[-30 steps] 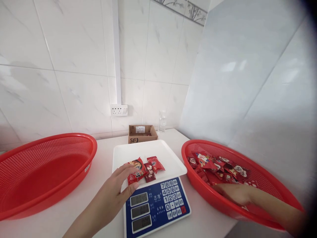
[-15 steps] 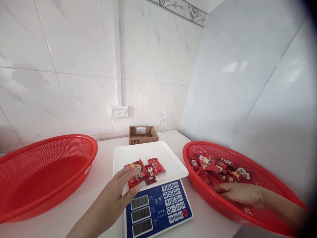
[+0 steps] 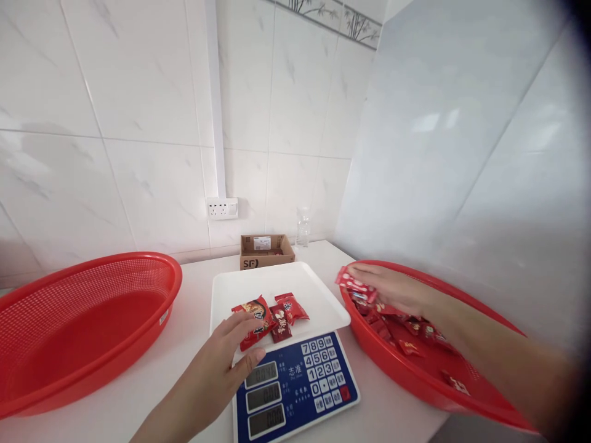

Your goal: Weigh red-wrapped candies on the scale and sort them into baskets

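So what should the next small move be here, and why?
Probably the right hand should shift the dotted packet left onto the bare side of the white tray. The packet is held at the basket's end beside the tray, three packets lie there already, and that side looks free of the left hand.

The person's left grip is a bare hand with slim, tapering fingers and a short, rounded thumbnail; the wrist is narrow and the visible forearm bare; the right grip is likewise a bare hand, its fingertips unclear, with a bare, smooth forearm.
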A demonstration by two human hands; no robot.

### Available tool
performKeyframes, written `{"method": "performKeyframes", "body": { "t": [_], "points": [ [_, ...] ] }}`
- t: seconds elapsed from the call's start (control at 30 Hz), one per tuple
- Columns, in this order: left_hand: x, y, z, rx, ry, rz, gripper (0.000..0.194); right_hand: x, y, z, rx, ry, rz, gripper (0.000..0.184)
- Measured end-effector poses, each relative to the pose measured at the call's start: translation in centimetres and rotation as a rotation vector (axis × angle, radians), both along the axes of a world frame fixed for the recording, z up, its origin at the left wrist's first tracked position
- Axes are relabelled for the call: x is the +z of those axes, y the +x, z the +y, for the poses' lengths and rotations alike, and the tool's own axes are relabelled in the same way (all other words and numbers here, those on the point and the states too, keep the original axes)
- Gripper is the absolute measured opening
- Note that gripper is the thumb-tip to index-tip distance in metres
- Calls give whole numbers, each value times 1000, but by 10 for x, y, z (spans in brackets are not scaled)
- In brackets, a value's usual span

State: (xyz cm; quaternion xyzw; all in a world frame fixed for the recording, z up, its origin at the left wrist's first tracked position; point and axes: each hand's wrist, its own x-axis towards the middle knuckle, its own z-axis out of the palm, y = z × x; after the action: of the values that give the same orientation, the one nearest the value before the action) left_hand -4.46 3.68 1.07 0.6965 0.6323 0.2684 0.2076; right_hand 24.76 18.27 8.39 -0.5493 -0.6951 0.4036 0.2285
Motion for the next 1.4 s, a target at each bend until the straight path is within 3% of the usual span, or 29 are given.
{"method": "performKeyframes", "body": {
  "t": [0.1,0.2,0.33,0.47,0.73,0.87,1.13,1.3,1.4],
  "points": [
    [1,0,-1,-9,10,16,41,-6,-44,7,256,-207,239,21],
    [3,-1,-2,-19,17,22,41,-14,-83,14,394,-167,141,10],
    [3,-4,-2,-11,41,45,41,-19,-121,20,384,-13,-91,12],
    [2,-5,-2,-10,75,45,40,-18,-141,25,337,37,-196,19],
    [4,-3,-2,-19,111,43,38,-18,-150,29,394,64,-317,49],
    [4,-3,-3,-17,131,46,37,-18,-150,25,371,96,-331,53],
    [2,-4,-2,-11,92,48,39,-14,-147,19,379,104,-323,44],
    [2,-4,-2,-19,59,59,40,-11,-143,18,421,100,-363,5],
    [4,-3,-3,-41,43,86,42,-10,-141,17,462,100,-419,16]
  ]
}}
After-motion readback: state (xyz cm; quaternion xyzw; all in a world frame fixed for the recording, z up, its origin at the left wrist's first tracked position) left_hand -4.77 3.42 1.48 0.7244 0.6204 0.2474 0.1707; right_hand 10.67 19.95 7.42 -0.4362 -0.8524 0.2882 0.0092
